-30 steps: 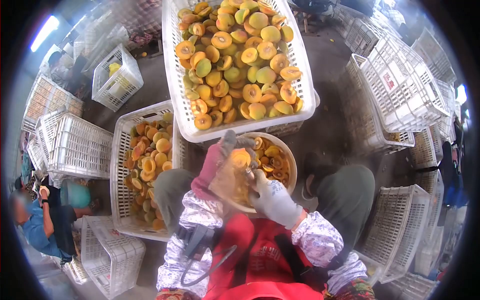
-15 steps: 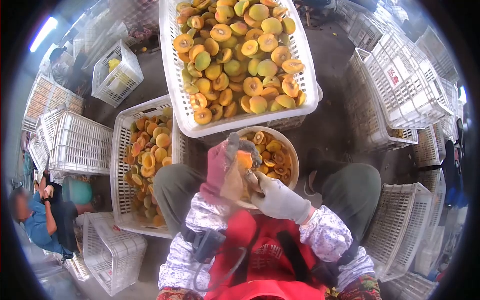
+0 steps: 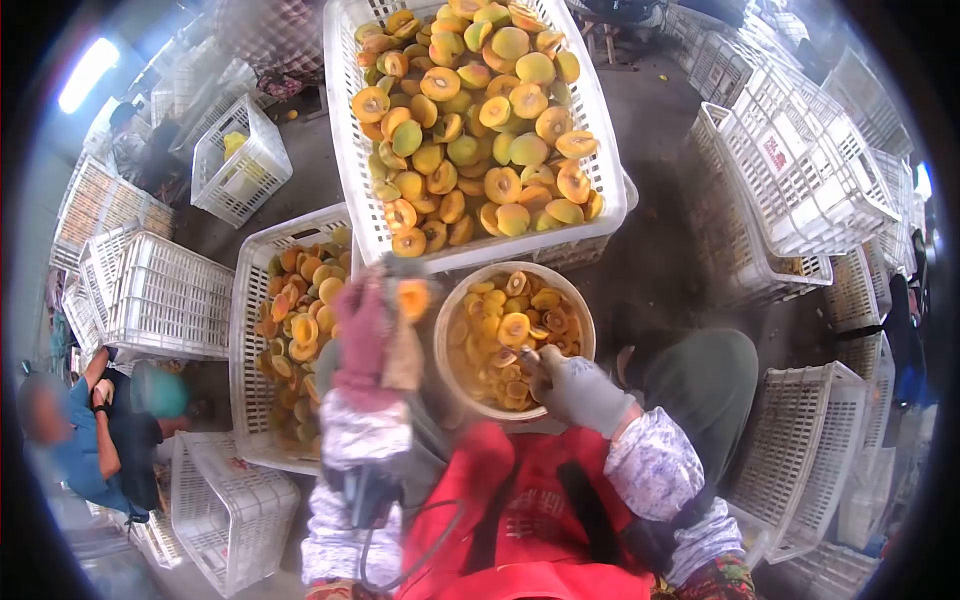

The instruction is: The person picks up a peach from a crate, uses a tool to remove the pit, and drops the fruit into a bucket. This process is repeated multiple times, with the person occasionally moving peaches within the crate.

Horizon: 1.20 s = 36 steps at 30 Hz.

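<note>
My left hand [image 3: 372, 335], in a maroon glove with a tan patch, is blurred by motion beside the left crate. Its fingers hold an orange peach half [image 3: 412, 298]. My right hand [image 3: 580, 388], in a light grey glove, is closed over the near rim of the round bucket [image 3: 446, 372]. A small metal tool [image 3: 527, 355] pokes out from its fingers; its tip is hard to make out. Inside the bucket lie cut peach pieces [image 3: 514, 328]. Halved peaches [image 3: 465, 150] fill the white crate [image 3: 480, 255] ahead of me.
More peach halves [image 3: 303, 325] lie in a lower crate [image 3: 245, 340] at my left. Stacked white crates [image 3: 810, 170] stand on the right, others [image 3: 165, 295] on the left. A person in blue [image 3: 80, 440] sits at far left. My knees flank the bucket.
My left hand has moved left, away from my right hand, carrying the peach half off the bucket. My right hand has shifted slightly right and down, still over the bucket's near side.
</note>
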Available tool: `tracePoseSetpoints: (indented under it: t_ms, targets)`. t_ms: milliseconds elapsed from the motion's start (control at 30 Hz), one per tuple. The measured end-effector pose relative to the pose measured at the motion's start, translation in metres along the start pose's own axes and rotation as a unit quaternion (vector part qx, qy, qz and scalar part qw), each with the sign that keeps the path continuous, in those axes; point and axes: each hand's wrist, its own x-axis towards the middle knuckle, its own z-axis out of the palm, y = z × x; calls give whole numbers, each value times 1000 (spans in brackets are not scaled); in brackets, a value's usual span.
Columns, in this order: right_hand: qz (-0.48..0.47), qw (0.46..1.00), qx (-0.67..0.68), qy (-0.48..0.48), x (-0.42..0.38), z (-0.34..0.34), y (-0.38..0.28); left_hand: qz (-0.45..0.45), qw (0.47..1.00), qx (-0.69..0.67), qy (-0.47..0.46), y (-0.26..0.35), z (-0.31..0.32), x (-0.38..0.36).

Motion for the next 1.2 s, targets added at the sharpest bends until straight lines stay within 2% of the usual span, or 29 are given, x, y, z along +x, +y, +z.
tracePoseSetpoints:
  t_ms: [33,67,100,133,167,200,233,267,300,333,367,433,500,567,667,700,767,800,833,900,933,967,1067,1100,1133,1167,1200]
  targets:
    - [0,1000,3,4,0,-2,-2,112,978,160,-70,40,-9,0]
    - [81,990,-86,-78,2,-8,-7,278,889,358,-67,48,-46,22]
    - [159,959,-174,-158,4,-15,-13,264,857,432,-96,78,-50,24]
    - [157,952,-169,-201,5,-22,-19,247,818,504,-123,109,-46,21]
    - [156,953,-164,-201,6,-22,-21,247,816,508,-125,115,-41,22]
    - [151,955,-167,-193,7,-20,-23,345,686,637,-69,117,-36,24]
    - [147,957,-173,-184,9,-19,-23,428,525,736,-10,119,-27,26]
    - [147,957,-172,-183,8,-19,-22,373,636,673,-61,121,-3,21]
    - [113,969,-173,-134,4,-18,-19,314,705,622,-130,112,17,26]
    - [80,978,-173,-85,0,-16,-16,248,765,561,-197,101,38,31]
    - [82,977,-175,-87,-2,-17,-16,200,772,550,-247,89,66,32]
    - [44,984,-172,23,-4,-23,-18,209,725,578,-313,43,110,48]
    - [45,984,-163,51,-8,-25,-16,237,722,549,-349,12,143,55]
    - [45,985,-149,80,-10,-32,-16,165,599,656,-427,-7,165,62]
    - [19,987,-110,117,-13,-40,-19,150,562,674,-456,-1,172,72]
    - [19,986,-95,136,-11,-42,-19,154,560,675,-455,0,166,76]
    - [17,984,-77,161,-7,-47,-21,108,717,540,-428,-9,142,89]
    - [7,983,-36,182,-6,-51,-24,85,728,513,-446,-9,133,91]
    - [-3,980,3,201,-6,-53,-27,87,727,515,-446,-12,128,91]
    - [4,983,-1,185,-2,-48,-29,59,676,580,-451,1,133,79]
    - [-4,983,4,183,-1,-47,-31,164,607,628,-459,-17,128,88]
    - [-11,983,6,181,1,-45,-31,172,611,624,-455,-15,130,88]
    - [23,985,0,169,2,-50,-35,192,671,566,-439,-21,125,93]
    - [40,984,13,175,1,-52,-36,196,670,564,-440,-17,122,94]
    - [36,981,28,189,1,-54,-33,83,770,473,-420,-13,118,94]
    - [40,980,29,192,2,-53,-30,-35,844,369,-387,-11,114,93]
    - [20,975,15,221,3,-50,-27,-150,914,147,-346,-12,108,91]
